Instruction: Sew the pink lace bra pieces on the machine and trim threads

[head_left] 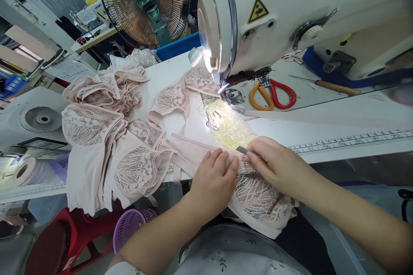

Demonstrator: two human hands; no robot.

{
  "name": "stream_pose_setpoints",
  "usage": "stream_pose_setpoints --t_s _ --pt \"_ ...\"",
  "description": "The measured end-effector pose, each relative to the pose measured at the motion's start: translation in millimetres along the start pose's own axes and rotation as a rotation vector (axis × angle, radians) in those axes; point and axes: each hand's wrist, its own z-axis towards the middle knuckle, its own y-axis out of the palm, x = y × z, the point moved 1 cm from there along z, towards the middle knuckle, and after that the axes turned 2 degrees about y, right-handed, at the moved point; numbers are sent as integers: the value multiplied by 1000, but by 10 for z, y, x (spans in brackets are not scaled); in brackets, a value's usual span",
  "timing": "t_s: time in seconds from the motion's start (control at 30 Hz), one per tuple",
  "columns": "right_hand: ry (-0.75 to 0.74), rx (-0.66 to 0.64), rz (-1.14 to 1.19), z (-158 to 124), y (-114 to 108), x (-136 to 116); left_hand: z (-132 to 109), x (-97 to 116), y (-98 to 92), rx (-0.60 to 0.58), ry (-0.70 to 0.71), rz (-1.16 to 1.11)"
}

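A pale pink lace bra [254, 195] hangs over the table's front edge toward my lap, its plain band [190, 149] lying on the table. My left hand [214, 182] is closed on the band's edge, fingertips pressed to the cloth. Just right of it, my right hand [269, 161] pinches a small flat grey metal blade [241, 149] against the same edge; the rest of that tool is hidden in my fingers. Behind both hands, a yellowish clear plastic sheet [229, 124] covers the table below the sewing machine's needle area. Another lace cup [171, 99] reaches toward the presser foot.
The sewing machine head [219, 25] overhangs the right side. Scissors with red and orange handles [284, 94] lie beneath its arm, near a wooden-handled awl [337, 87]. Stacked lace bras [93, 124] cover the left. A fan [145, 4] stands behind; a purple basket [129, 227] sits below.
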Motion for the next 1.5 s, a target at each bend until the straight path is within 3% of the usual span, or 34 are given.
stream_pose_setpoints --t_s 0.17,0.37,0.6,0.73,0.9,1.03,1.27,1.4,1.5 --pt "-121 -12 -271 23 -29 31 19 21 5 -1 -25 4" --pt "-264 45 -408 45 -1 -14 33 34 16 103 -12 12" --pt "-319 -54 -539 -50 -176 26 18 43 44 119 -27 37" --pt "-335 17 -524 -116 -215 46 21 49 51 104 -28 31" --pt "-390 165 -458 -61 -101 36 34 47 19 96 -22 43" --pt "-396 159 -436 -47 -45 78 36 46 2 74 -21 49" --pt "-392 130 -463 -144 -136 127 37 49 7 48 -22 38" --pt "-370 194 -436 -87 -61 90 38 51 8 61 -29 42" --pt "-378 170 -398 -45 12 84 36 53 4 62 -29 48"
